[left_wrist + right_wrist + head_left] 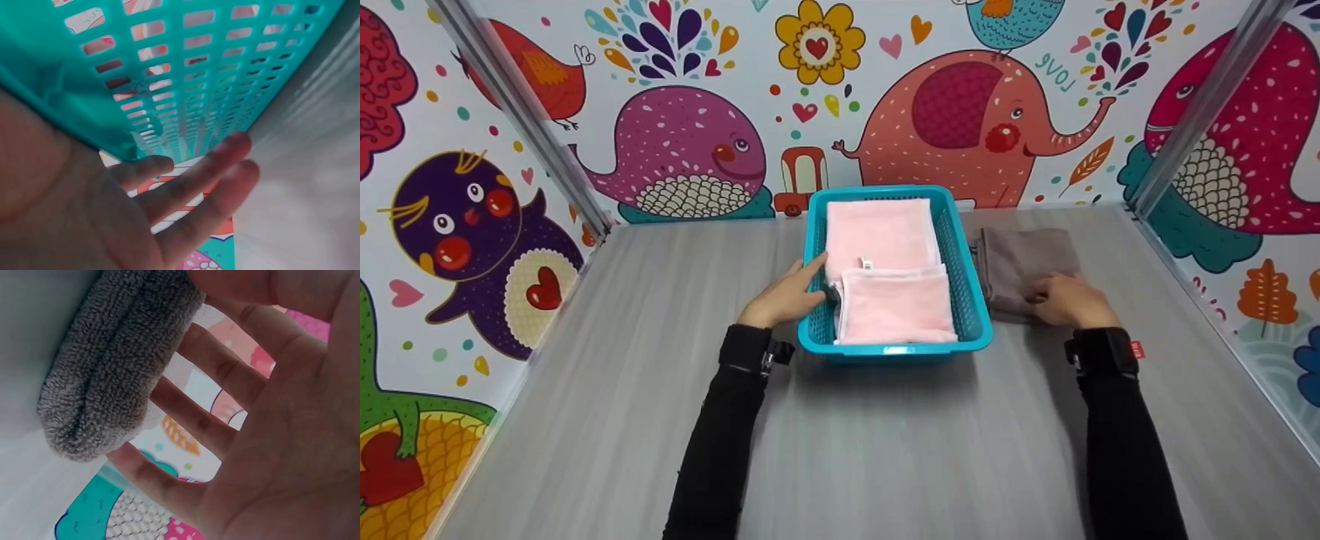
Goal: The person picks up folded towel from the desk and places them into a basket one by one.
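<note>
A teal plastic basket [976, 315] holds folded pink towels [879, 229], one with a small white tag. At its left rim is my left hand [786, 296], with a finger and the thumb reaching over the rim. The left wrist view shows other fingers [208, 208] stretched out beside the slotted basket wall [197, 73]. Right of the basket lies a folded grey-brown towel [1024, 259]. My right hand [1072, 300] rests on its right front part. In the right wrist view the fingertips touch the thick folded towel [112, 365], and the fingers are extended.
The grey wood-grain table [870, 450] runs to printed cartoon walls [682, 150] at the back and sides. Metal corner posts [529, 124] stand at the back left and back right.
</note>
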Demonstrator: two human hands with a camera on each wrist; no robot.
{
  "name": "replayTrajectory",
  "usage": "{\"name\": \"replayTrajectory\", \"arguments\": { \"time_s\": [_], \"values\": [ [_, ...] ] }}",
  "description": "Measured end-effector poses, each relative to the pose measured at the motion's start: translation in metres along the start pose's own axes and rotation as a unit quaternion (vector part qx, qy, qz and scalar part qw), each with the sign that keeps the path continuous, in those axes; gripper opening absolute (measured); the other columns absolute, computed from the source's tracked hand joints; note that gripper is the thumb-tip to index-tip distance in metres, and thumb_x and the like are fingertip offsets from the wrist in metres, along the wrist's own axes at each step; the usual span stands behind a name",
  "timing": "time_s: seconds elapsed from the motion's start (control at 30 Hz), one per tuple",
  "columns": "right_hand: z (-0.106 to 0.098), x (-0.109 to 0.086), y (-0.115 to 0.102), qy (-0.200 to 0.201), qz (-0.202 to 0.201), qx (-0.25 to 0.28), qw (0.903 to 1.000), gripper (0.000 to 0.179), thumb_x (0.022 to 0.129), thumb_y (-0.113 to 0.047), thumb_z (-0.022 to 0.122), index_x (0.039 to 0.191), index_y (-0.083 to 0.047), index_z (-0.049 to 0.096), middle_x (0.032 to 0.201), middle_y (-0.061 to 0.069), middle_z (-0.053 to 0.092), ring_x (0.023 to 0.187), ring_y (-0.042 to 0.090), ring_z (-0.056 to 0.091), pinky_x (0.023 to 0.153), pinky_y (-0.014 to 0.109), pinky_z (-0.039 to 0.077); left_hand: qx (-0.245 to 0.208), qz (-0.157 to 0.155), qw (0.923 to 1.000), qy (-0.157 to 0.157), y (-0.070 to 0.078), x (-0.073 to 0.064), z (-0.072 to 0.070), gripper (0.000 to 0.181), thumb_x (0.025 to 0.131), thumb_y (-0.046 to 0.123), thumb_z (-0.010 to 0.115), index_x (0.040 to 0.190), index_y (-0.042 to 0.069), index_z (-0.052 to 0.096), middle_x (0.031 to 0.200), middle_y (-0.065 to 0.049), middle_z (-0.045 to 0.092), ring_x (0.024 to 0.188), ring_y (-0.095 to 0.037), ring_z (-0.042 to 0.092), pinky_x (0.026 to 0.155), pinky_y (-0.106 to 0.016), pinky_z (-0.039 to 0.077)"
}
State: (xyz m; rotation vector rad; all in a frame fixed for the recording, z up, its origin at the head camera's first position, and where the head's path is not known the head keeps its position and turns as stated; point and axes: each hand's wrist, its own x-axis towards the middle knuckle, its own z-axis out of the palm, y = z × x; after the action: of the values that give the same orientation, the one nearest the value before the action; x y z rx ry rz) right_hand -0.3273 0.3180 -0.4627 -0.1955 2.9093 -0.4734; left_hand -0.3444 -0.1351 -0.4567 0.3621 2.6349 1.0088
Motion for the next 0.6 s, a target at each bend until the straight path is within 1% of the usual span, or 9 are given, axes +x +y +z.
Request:
{"name": "replayTrajectory", "arguments": {
  "time_s": [0.1, 0.23, 0.33, 0.4, 0.47, 0.53, 0.6],
  "values": [
    [0.004, 0.002, -0.012, -0.001, -0.010, -0.002, 0.9999, 0.036, 0.098, -0.021, 0.063, 0.127, 0.001, 0.071, 0.132, 0.028, 0.062, 0.113, 0.046, 0.049, 0.097, 0.068, 0.044, -0.003, -0.001, 1.0000, 0.001, -0.001, -0.001, 0.000, 0.074, 0.102, 0.024, 0.052, 0.168, 0.027, 0.019, 0.173, -0.018, 0.014, 0.149, -0.037, 0.033, 0.115, -0.061, 0.038],
    [0.007, 0.002, -0.027, -0.006, -0.019, 0.003, 0.9998, 0.031, 0.096, -0.020, 0.065, 0.119, -0.001, 0.075, 0.122, 0.024, 0.067, 0.104, 0.043, 0.054, 0.089, 0.062, 0.049, -0.009, 0.000, 1.0000, 0.000, -0.002, -0.002, 0.001, 0.073, 0.102, 0.023, 0.052, 0.168, 0.026, 0.019, 0.172, -0.018, 0.016, 0.145, -0.037, 0.038, 0.113, -0.060, 0.041],
    [0.007, 0.002, -0.034, -0.011, -0.021, 0.000, 0.9997, 0.024, 0.094, -0.019, 0.066, 0.110, -0.004, 0.077, 0.113, 0.022, 0.068, 0.097, 0.040, 0.056, 0.081, 0.058, 0.050, -0.007, 0.001, 1.0000, 0.005, -0.002, -0.002, 0.001, 0.073, 0.103, 0.024, 0.053, 0.167, 0.026, 0.020, 0.172, -0.017, 0.016, 0.148, -0.037, 0.036, 0.115, -0.061, 0.039],
    [0.006, 0.003, -0.035, -0.007, -0.013, 0.005, 0.9999, 0.023, 0.093, -0.018, 0.066, 0.108, -0.003, 0.077, 0.108, 0.021, 0.069, 0.092, 0.039, 0.057, 0.077, 0.056, 0.050, -0.003, 0.001, 1.0000, 0.008, -0.003, -0.002, 0.001, 0.072, 0.103, 0.025, 0.053, 0.167, 0.026, 0.021, 0.173, -0.016, 0.015, 0.150, -0.037, 0.033, 0.116, -0.063, 0.036],
    [0.005, 0.004, -0.032, 0.005, -0.002, 0.024, 0.9997, 0.026, 0.094, -0.017, 0.064, 0.112, -0.003, 0.078, 0.108, 0.022, 0.071, 0.093, 0.040, 0.059, 0.079, 0.056, 0.052, -0.001, 0.000, 1.0000, 0.009, -0.002, -0.001, 0.002, 0.072, 0.103, 0.025, 0.053, 0.167, 0.026, 0.022, 0.173, -0.016, 0.014, 0.153, -0.036, 0.029, 0.118, -0.064, 0.033],
    [0.004, 0.007, -0.023, 0.033, 0.009, 0.049, 0.9982, 0.030, 0.096, -0.018, 0.064, 0.118, -0.001, 0.075, 0.112, 0.024, 0.070, 0.097, 0.041, 0.059, 0.083, 0.057, 0.052, -0.002, -0.003, 1.0000, 0.008, -0.002, -0.001, 0.002, 0.071, 0.103, 0.025, 0.053, 0.167, 0.027, 0.022, 0.173, -0.016, 0.014, 0.154, -0.036, 0.028, 0.118, -0.065, 0.032],
    [0.005, 0.010, -0.011, 0.067, 0.028, 0.067, 0.9951, 0.043, 0.097, -0.024, 0.066, 0.131, 0.001, 0.067, 0.125, 0.029, 0.064, 0.107, 0.046, 0.055, 0.092, 0.063, 0.049, 0.005, -0.005, 0.9999, 0.008, -0.001, -0.001, 0.002, 0.072, 0.102, 0.026, 0.053, 0.167, 0.027, 0.022, 0.173, -0.017, 0.014, 0.156, -0.037, 0.025, 0.119, -0.064, 0.031]
  ]
}}
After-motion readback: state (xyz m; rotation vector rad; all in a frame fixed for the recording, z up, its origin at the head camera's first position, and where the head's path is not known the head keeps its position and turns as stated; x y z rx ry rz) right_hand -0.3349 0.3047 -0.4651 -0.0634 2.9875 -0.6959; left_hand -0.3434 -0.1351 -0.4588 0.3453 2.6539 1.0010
